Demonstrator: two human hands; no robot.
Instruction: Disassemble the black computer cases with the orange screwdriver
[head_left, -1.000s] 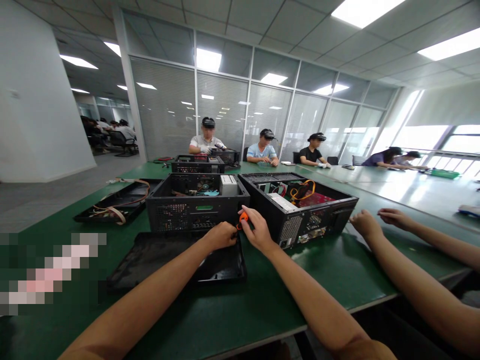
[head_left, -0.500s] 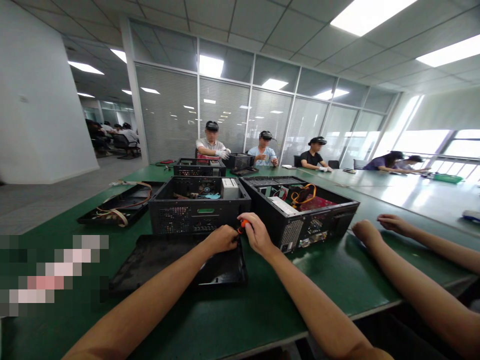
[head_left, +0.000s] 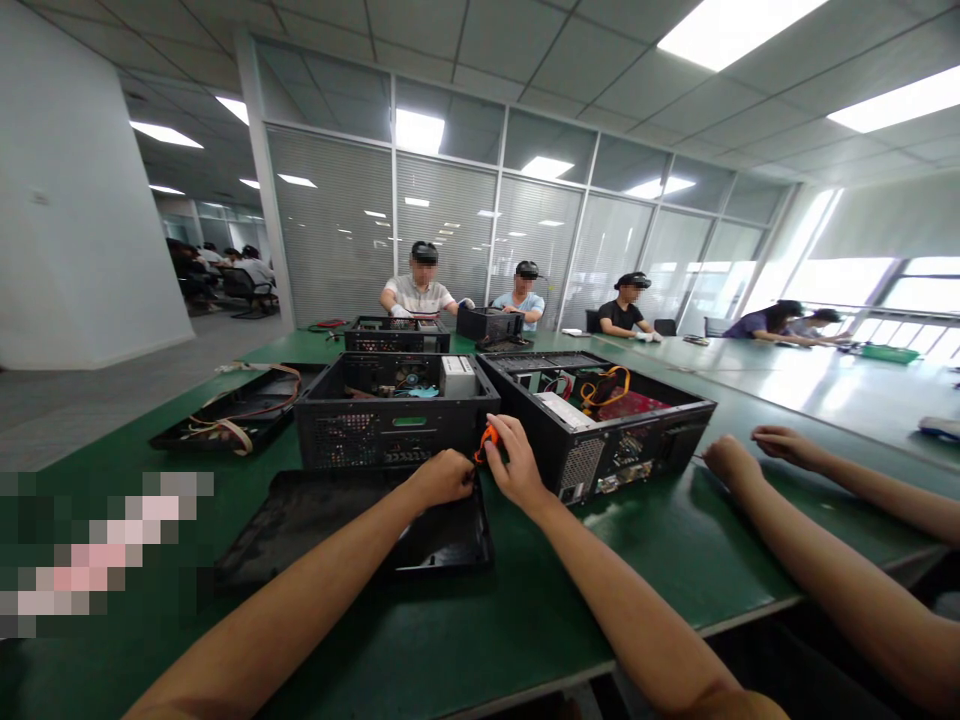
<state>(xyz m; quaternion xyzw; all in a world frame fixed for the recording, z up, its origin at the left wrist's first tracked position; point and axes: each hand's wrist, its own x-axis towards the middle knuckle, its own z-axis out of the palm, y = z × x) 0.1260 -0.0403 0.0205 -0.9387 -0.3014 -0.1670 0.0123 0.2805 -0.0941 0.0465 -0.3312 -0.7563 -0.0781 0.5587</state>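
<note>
My right hand (head_left: 516,468) has its fingers around an orange-handled screwdriver (head_left: 489,438), at the near right corner of an open black computer case (head_left: 397,435). Just left of it, my left hand (head_left: 444,480) is closed in front of the same case. Whatever its fingers pinch is hidden. Beneath my left hand and forearm lies a black case panel (head_left: 315,515) on the green table. Inside the case I see a pale power-supply box (head_left: 458,378) and a small fan.
A second open case (head_left: 637,440) with yellow cables stands to the right. At left lies a black cover (head_left: 232,415) with cables on it. Another person's closed hand (head_left: 731,462) rests at right. Several people sit across the green table (head_left: 555,620).
My right-hand fingers have shifted and loosened slightly on the orange handle, while my left hand stays nearly still. Across the table, two people have moved their arms at their cases.
</note>
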